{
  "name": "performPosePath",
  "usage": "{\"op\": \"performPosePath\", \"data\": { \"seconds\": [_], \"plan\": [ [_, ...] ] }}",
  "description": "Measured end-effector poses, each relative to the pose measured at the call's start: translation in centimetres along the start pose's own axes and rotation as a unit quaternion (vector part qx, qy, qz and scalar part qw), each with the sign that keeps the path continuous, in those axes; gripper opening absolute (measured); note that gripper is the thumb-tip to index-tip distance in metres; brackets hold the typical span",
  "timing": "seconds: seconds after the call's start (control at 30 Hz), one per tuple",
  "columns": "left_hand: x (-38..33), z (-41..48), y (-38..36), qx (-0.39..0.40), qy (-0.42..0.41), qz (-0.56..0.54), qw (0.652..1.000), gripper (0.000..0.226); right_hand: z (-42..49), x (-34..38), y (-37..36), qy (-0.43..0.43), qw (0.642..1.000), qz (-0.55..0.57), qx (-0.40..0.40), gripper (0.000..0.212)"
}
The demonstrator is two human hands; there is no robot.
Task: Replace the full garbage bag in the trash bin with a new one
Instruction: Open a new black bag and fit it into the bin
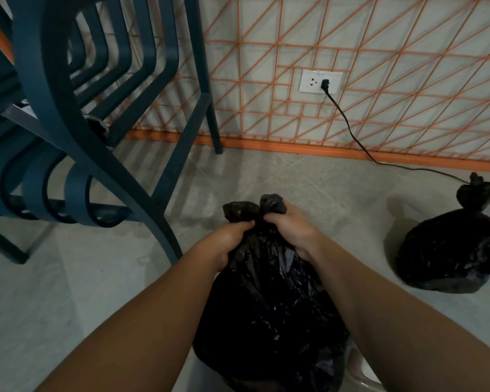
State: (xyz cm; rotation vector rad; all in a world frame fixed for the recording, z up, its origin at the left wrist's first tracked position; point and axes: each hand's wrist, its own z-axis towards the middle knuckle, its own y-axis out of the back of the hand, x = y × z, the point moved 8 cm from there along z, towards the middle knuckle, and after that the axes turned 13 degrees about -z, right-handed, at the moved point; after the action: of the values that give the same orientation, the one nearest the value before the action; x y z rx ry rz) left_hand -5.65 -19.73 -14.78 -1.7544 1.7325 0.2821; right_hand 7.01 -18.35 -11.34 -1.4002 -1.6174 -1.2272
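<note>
A full black garbage bag point(272, 306) fills the lower middle of the head view. Its neck is gathered into two bunched ends at the top. My left hand point(232, 239) is closed on the left end, and my right hand point(292, 227) is closed on the right end. The two hands sit close together at the bag's neck. Under the bag at the bottom right, a pale rim of the trash bin point(365, 374) shows; the rest of the bin is hidden by the bag and my forearms.
A second tied black bag point(453, 250) lies on the floor at the right. Dark blue stacked chairs point(77, 131) stand close on the left. On the wall with orange lines is a socket point(320, 81); a black cable point(351, 131) runs from it across the floor.
</note>
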Motion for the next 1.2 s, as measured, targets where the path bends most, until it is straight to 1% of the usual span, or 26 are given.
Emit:
{"op": "performPosePath", "data": {
  "seconds": [0.07,0.1,0.13,0.23,0.33,0.4,0.53,0.6,0.63,0.7,0.77,0.83,0.9,0.93,0.97,1.03,1.07,1.1,1.17,1.2],
  "plan": [
    [0.1,0.1,0.4,-0.022,-0.009,0.007,1.0,0.029,0.0,-0.6,0.1,-0.048,0.992,0.114,-0.005,0.014],
    [0.0,0.1,0.6,-0.034,-0.014,0.014,0.999,0.028,0.1,-0.9,-0.1,-0.065,0.988,0.138,0.006,0.017],
    [-0.1,0.2,0.7,-0.044,-0.017,0.016,0.999,0.028,0.1,-1.1,-0.4,-0.075,0.988,0.136,0.022,0.022],
    [-0.2,0.1,0.5,-0.053,-0.019,-0.022,0.998,0.029,-0.1,-1.4,-1.1,-0.097,0.992,0.039,0.064,0.038],
    [-0.5,0.3,0.6,-0.057,-0.034,-0.077,0.995,0.032,0.2,-1.7,-1.1,-0.111,0.991,-0.03,0.064,0.047],
    [-0.6,0.4,0.5,-0.047,-0.048,-0.119,0.991,0.032,0.5,-1.9,-1.2,-0.117,0.99,-0.039,0.068,0.05],
    [-0.5,0.7,-0.4,0.011,-0.052,-0.223,0.973,0.049,0.3,-2.6,-1.6,-0.137,0.987,0.002,0.084,0.044],
    [-0.5,0.7,-0.4,0.013,-0.057,-0.248,0.967,0.054,0.2,-2.7,-1.5,-0.131,0.988,-0.019,0.084,0.038],
    [-0.6,0.6,-0.1,0.0,-0.063,-0.249,0.966,0.05,0.2,-2.7,-1.3,-0.128,0.988,-0.034,0.08,0.032],
    [-1.0,0.7,0.5,-0.027,-0.08,-0.216,0.973,0.036,0.2,-2.6,-1.0,-0.123,0.987,-0.081,0.064,0.02],
    [-0.9,0.6,0.4,-0.026,-0.072,-0.147,0.986,0.035,0.2,-2.2,-0.7,-0.105,0.984,-0.137,0.049,0.012],
    [-0.7,0.1,-0.1,-0.005,-0.054,-0.071,0.996,0.036,0.3,-1.6,-0.9,-0.066,0.982,-0.166,0.054,0.019],
    [-0.4,-0.4,-0.9,0.029,-0.044,-0.006,0.999,0.027,0.4,-1.0,-1.4,-0.028,0.974,-0.211,0.079,0.027],
    [-0.3,-0.6,-1.0,0.034,-0.048,0.011,0.998,0.029,0.3,-0.8,-1.7,-0.019,0.967,-0.237,0.089,0.032],
    [-0.4,-0.6,-1.0,0.031,-0.056,0.021,0.998,0.031,0.3,-1.0,-1.7,-0.019,0.961,-0.259,0.094,0.036],
    [-0.8,-0.4,-0.6,0.0,-0.085,0.025,0.996,0.024,0.3,-1.2,-1.9,-0.019,0.957,-0.273,0.095,0.043],
    [-0.9,-0.2,-0.4,-0.012,-0.096,0.023,0.995,0.019,0.2,-1.3,-1.8,-0.02,0.961,-0.258,0.094,0.045],
    [-1.0,-0.1,-0.2,-0.021,-0.099,0.018,0.995,0.016,0.1,-1.6,-1.7,-0.028,0.97,-0.221,0.095,0.048],
    [-1.0,-0.1,-0.1,-0.028,-0.095,0.013,0.995,0.021,-0.3,-2.3,-1.3,-0.053,0.988,-0.095,0.108,0.053],
    [-1.0,-0.1,-0.1,-0.03,-0.094,0.013,0.995,0.021,-0.6,-2.5,-1.1,-0.063,0.99,-0.028,0.121,0.05]
  ]
}}
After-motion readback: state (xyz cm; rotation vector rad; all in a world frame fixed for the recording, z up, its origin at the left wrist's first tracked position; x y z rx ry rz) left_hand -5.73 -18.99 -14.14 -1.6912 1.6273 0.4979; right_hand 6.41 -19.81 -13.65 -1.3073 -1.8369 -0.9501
